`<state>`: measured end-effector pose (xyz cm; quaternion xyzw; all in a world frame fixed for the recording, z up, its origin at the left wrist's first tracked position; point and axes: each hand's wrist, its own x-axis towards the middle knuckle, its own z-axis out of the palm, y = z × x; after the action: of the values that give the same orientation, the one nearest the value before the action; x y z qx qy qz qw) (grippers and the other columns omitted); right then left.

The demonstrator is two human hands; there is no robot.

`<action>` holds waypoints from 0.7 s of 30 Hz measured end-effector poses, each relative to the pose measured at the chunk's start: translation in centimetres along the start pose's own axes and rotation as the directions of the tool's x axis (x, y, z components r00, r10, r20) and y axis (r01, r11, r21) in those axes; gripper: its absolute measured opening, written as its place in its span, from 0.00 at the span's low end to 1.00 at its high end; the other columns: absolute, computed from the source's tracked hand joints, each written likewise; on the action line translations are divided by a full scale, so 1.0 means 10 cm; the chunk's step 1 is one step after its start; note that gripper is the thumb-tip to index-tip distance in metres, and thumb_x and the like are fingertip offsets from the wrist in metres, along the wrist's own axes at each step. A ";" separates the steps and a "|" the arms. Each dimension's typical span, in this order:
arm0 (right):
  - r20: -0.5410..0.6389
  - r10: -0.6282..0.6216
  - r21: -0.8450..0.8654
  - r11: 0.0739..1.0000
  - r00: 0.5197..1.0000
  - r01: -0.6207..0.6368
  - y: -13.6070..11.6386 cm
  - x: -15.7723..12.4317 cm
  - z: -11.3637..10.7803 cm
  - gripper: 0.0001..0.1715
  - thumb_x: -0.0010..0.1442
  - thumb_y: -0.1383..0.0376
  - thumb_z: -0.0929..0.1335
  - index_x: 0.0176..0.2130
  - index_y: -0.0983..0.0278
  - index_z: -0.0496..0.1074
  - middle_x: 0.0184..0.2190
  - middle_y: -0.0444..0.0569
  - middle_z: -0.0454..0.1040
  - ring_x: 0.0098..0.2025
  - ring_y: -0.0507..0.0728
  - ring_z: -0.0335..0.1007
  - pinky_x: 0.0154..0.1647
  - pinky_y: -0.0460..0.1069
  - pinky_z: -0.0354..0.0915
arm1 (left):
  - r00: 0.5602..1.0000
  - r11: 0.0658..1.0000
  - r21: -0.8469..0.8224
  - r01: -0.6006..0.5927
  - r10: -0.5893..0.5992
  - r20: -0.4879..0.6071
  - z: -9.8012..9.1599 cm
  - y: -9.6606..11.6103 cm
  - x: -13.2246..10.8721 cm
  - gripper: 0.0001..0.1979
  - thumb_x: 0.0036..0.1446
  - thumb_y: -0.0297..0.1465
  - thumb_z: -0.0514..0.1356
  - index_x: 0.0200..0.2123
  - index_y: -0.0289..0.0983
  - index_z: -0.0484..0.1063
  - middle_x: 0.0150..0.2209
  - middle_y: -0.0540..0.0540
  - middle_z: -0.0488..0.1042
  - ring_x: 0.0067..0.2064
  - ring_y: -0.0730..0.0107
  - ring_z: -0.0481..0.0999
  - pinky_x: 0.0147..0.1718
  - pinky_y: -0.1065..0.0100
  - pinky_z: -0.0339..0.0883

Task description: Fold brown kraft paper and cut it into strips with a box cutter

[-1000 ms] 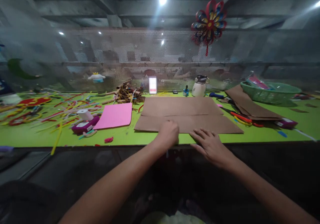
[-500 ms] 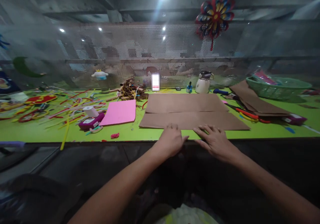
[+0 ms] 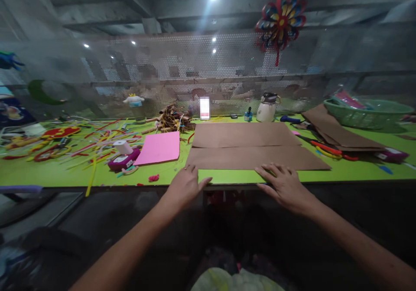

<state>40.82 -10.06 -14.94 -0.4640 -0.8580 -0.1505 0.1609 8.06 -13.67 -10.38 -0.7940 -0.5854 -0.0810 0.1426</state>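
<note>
A large folded sheet of brown paper lies flat on the green table, its near edge close to the table's front. My left hand rests flat and open on the table at the sheet's near left corner, thumb stretched along the edge. My right hand lies open with spread fingers pressing on the sheet's near edge, right of the middle. Neither hand holds anything.
A pink sheet lies left of the brown paper, beside a purple tape dispenser and scattered coloured strips. More brown paper, scissors, a green basket and a white kettle stand at the right and back.
My left hand has slid left along the sheet's near edge, from the middle to the left corner, and opened out flat. My right hand has stayed almost in place.
</note>
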 end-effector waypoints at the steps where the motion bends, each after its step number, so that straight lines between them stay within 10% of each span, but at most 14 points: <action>1: 0.000 -0.003 0.000 1.000 1.000 0.003 0.00 0.00 0.00 0.29 0.65 0.47 0.55 0.60 0.52 0.61 0.57 0.52 0.65 0.57 0.68 0.58 0.50 0.64 0.57 | 1.000 1.000 0.007 0.026 -0.026 0.015 -0.01 -0.04 -0.01 0.25 0.64 0.44 0.47 0.43 0.27 0.71 0.43 0.33 0.73 0.50 0.52 0.70 0.50 0.58 0.62; 13: 0.034 0.039 0.067 0.997 0.999 -0.041 -0.16 0.12 -0.22 0.27 0.65 0.49 0.58 0.58 0.56 0.63 0.55 0.54 0.67 0.56 0.66 0.58 0.52 0.61 0.56 | 1.000 0.990 0.136 0.021 -0.024 0.016 -0.13 -0.09 0.27 0.23 0.63 0.41 0.47 0.34 0.30 0.75 0.40 0.33 0.74 0.43 0.54 0.73 0.45 0.59 0.65; 21: 0.009 0.079 0.162 0.984 0.997 -0.079 -0.43 0.13 -0.36 0.27 0.62 0.50 0.64 0.57 0.56 0.63 0.55 0.53 0.66 0.56 0.67 0.57 0.52 0.62 0.56 | 0.970 0.953 -0.190 -0.234 0.242 0.016 0.02 0.58 0.99 0.16 0.63 0.37 0.48 0.39 0.35 0.72 0.43 0.40 0.73 0.41 0.63 0.73 0.41 0.66 0.65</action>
<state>37.02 -12.75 -11.60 -0.4831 -0.8486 -0.0733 0.2028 16.53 -6.19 -8.34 -0.8700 -0.4780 -0.1021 0.0647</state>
